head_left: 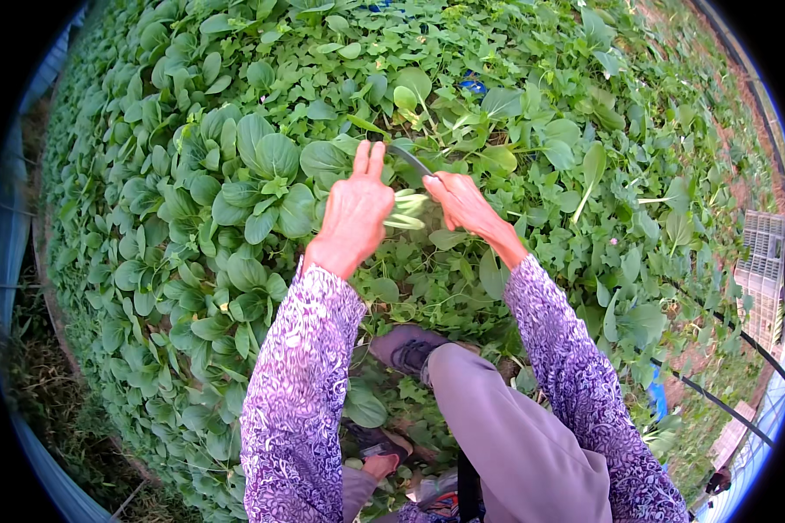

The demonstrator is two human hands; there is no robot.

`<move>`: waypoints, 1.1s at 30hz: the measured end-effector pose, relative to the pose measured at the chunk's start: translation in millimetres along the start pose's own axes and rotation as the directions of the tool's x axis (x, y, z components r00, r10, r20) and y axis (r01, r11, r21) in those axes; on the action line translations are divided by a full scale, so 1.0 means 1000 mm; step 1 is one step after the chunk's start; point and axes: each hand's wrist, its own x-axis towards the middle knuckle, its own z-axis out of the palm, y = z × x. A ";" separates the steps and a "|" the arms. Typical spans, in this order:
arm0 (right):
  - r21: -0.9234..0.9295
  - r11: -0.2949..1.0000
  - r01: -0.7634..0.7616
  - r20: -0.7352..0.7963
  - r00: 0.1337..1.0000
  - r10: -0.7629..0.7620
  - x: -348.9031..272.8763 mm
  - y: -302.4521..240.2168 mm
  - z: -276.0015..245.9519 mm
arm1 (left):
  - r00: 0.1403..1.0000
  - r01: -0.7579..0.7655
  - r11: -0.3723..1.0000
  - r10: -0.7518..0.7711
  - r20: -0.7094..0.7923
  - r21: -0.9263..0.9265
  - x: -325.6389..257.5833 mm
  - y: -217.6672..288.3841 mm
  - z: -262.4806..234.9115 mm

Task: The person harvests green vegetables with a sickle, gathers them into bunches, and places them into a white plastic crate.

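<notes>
My right hand (464, 202) is closed round the handle of a sickle; the handle is mostly hidden in the fist. Its dark curved blade (412, 160) reaches up and left, close to my left fingertips. Pale green bok choy stalks (407, 212) stick out from beneath my left hand (358, 209), which is curled over them with two fingers stretched forward. The back of that hand hides its thumb and palm. Just left of it grows a broad-leaved bok choy plant (275, 166).
Dense bok choy and low creeping weeds (445, 270) cover the ground. Loose leaves with pale stalks (591, 174) lie to the right. Plastic crates (761, 253) stand at the far right, near dark hoses (715, 405). My shoe (407, 350) is among the plants.
</notes>
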 end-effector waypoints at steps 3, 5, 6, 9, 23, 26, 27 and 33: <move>-0.296 0.953 0.058 -0.080 0.993 -0.085 0.021 0.018 0.015 | 0.998 0.006 1.000 -0.006 0.066 0.009 -0.009 -0.022 0.031; -0.344 0.937 0.054 -0.135 0.985 -0.107 0.024 0.033 0.020 | 1.000 0.001 1.000 -0.001 0.023 -0.003 -0.018 -0.028 0.049; -0.369 0.928 0.051 -0.164 0.979 -0.119 0.024 0.040 0.020 | 1.000 -0.004 1.000 0.004 0.014 -0.018 -0.022 -0.029 0.055; -0.261 0.963 -0.065 -0.095 0.995 0.041 0.020 0.034 0.023 | 1.000 -0.003 0.999 0.003 -0.009 -0.044 -0.035 -0.033 0.064; -0.263 0.960 0.097 -0.114 0.985 -0.131 0.012 0.040 0.030 | 0.998 0.012 0.998 -0.017 -0.067 -0.066 -0.030 -0.037 0.066; -0.195 0.981 -0.003 -0.065 0.998 -0.010 0.015 0.036 0.032 | 0.997 0.011 0.996 -0.018 -0.081 -0.087 -0.032 -0.040 0.067; -0.207 0.978 0.003 -0.071 0.997 -0.019 0.016 0.033 0.034 | 0.997 0.013 0.996 -0.020 -0.077 -0.089 -0.033 -0.040 0.067; -0.285 0.958 -0.033 -0.086 0.996 0.009 -0.008 0.044 0.033 | 0.998 0.065 0.995 -0.066 -0.011 -0.079 -0.050 -0.039 0.059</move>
